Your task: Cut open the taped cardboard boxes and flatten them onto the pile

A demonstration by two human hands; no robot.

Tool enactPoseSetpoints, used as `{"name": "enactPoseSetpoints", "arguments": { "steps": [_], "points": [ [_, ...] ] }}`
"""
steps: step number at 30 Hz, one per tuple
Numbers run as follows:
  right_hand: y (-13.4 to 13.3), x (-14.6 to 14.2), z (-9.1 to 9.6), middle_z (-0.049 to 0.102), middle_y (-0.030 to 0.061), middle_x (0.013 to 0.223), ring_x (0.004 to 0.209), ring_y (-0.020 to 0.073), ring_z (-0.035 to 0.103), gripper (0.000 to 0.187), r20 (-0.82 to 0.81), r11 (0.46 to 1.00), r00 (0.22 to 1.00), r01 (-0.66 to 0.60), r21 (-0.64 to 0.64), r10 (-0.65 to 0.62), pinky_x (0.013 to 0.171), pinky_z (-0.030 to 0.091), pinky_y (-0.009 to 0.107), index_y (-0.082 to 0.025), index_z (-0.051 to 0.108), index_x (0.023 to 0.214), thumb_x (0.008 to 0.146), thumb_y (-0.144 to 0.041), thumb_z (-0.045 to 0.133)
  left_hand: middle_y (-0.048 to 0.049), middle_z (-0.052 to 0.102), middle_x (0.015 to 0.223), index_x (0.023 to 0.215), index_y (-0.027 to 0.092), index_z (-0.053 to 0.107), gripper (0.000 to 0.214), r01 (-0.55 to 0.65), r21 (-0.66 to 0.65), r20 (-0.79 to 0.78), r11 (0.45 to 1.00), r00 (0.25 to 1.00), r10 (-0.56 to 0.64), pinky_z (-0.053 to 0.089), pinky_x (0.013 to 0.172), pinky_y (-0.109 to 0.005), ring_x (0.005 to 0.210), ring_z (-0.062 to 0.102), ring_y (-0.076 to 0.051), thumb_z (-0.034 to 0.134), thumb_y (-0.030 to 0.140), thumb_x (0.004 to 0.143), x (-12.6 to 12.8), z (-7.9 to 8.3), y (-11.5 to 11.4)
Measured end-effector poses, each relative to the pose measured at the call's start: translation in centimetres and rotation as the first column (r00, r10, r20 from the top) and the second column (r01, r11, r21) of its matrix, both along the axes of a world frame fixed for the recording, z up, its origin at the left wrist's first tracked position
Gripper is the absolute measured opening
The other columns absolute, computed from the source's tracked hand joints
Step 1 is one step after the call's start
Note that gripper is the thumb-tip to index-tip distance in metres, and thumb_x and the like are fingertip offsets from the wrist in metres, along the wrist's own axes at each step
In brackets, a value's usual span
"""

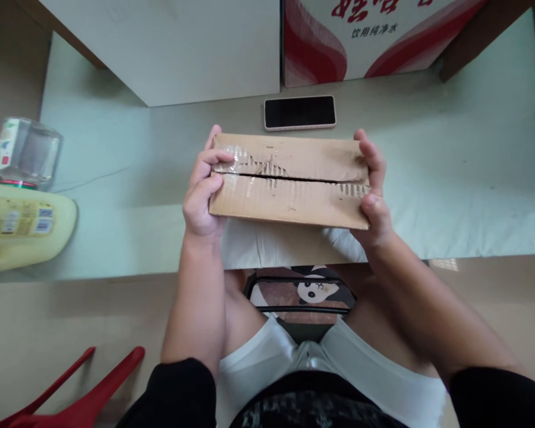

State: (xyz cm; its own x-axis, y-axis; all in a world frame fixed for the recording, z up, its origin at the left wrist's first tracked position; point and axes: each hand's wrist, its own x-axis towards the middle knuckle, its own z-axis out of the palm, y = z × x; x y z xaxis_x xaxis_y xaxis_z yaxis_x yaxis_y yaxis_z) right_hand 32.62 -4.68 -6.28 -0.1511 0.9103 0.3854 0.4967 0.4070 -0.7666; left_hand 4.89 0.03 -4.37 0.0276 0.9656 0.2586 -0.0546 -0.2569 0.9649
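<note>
cardboard box [289, 181], likely light and stiff with torn tape, sits at 12 o'clock over the table [450, 178], your left hand [201, 193] and right hand [374, 193] clamped on its short ends, phone [299, 112] just beyond.

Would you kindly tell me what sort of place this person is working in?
Probably a home or small informal workroom: a table holds a phone, a printed drinking-water carton and a yellow bottle, and the person sits at it, left hand and right hand gripping a cardboard box.
</note>
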Motion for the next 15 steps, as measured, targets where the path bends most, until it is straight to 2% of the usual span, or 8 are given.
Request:
{"name": "enactPoseSetpoints", "arguments": {
  "steps": [4,9,12,15],
  "points": [
    [0.2,-0.1,0.2,0.027,-0.0021,0.169,0.159,0.0372,0.022,0.08,-0.059,0.998,0.997,0.052,0.043,-0.05,0.125,0.031,0.066,-0.048,0.023,0.158,0.089,-0.079,0.05,0.0011,0.058,0.151,0.091,0.03,0.068,0.02,0.003,-0.021,0.034,1.0,0.999,-0.002,0.026,0.13,-0.057,0.155,0.035,-0.034,0.071,0.047,0.081,0.0,0.1,0.1],
    [0.1,-0.6,-0.4,0.03,-0.002,0.169,0.155,0.0367,0.034,0.085,-0.087,0.995,0.996,0.039,0.088,-0.031,0.122,0.039,0.061,-0.049,0.016,0.161,0.089,-0.082,0.046,-0.002,0.064,0.143,0.086,0.029,0.069,0.007,-0.039,-0.015,0.036,0.999,0.999,0.039,0.025,0.13,-0.061,0.153,0.038,-0.034,0.066,0.034,0.082,0.1,0.1,0.5],
    [0.3,-0.6,-1.4,0.034,-0.0001,0.167,0.152,0.0351,0.039,0.078,-0.217,0.992,0.976,0.034,0.124,-0.006,0.119,0.042,0.062,-0.047,0.011,0.161,0.093,-0.081,0.028,-0.001,0.066,0.139,0.083,0.028,0.068,0.007,-0.039,-0.007,0.044,0.999,0.998,0.039,0.029,0.129,-0.061,0.153,0.04,-0.035,0.064,0.034,0.081,-0.4,0.0,0.7],
    [0.6,-0.1,-2.7,0.038,0.0029,0.165,0.152,0.031,0.042,0.074,-0.268,0.996,0.963,0.057,0.069,-0.037,0.117,0.045,0.06,-0.044,0.016,0.16,0.095,-0.08,0.017,0.0,0.069,0.135,0.082,0.03,0.067,0.012,-0.034,-0.018,0.116,0.999,0.993,0.036,0.035,0.126,-0.06,0.149,0.045,-0.035,0.064,0.041,0.08,-2.3,-0.8,1.0]
  ]
}}
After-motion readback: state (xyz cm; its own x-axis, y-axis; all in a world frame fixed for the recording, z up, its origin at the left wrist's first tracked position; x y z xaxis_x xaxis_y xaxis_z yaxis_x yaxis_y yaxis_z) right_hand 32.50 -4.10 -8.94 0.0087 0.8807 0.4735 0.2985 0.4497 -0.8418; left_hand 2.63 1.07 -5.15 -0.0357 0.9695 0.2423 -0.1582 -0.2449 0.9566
